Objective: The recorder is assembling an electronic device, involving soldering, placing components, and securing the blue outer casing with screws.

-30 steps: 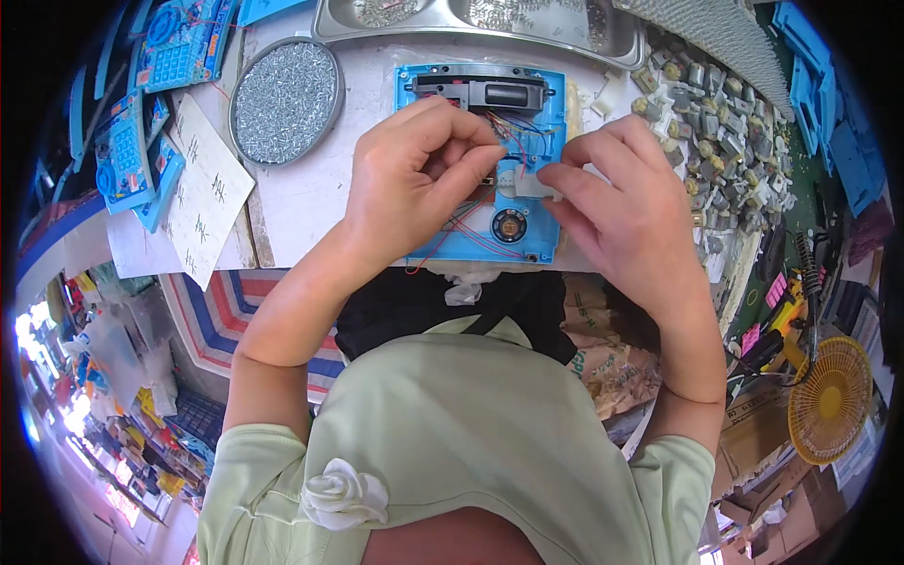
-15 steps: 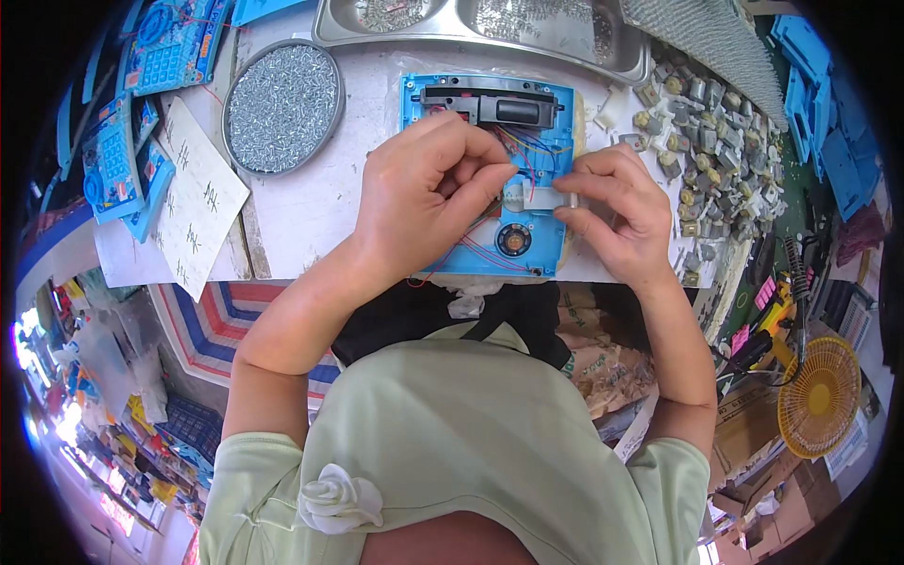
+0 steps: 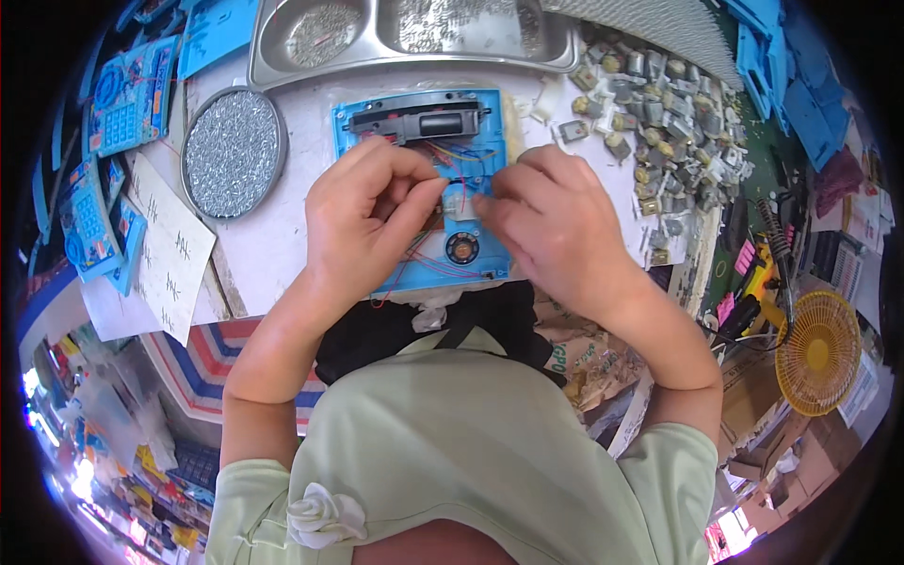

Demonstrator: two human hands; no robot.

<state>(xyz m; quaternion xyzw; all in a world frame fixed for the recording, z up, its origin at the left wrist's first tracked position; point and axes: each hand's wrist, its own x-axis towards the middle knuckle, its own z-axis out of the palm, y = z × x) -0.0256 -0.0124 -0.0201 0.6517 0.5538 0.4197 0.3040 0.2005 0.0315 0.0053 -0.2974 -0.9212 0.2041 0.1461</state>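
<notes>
Left hand (image 3: 363,212): thumb and forefinger together, contents hidden | Right hand (image 3: 560,221): fingertips at a white piece (image 3: 460,208), grip I cannot tell | Blue casing (image 3: 499,113): beneath both, on white table (image 3: 273,254) | Beyond: metal bits (image 3: 233,151), left; heaped motors (image 3: 650,122), right; steel tray (image 3: 372,42) | Room: yellow fan (image 3: 817,353), right

Between the left hand (image 3: 356,218) and the right hand (image 3: 560,231), the case (image 3: 498,132) is smooth plastic with a slight sheen. Beyond both, the tray (image 3: 424,60) is glossy metal. Left of the left hand, the screws (image 3: 233,155) are shiny metal and the sheet (image 3: 169,245) matt paper. Rightward, the motors (image 3: 650,122) show dullish metal.
</notes>
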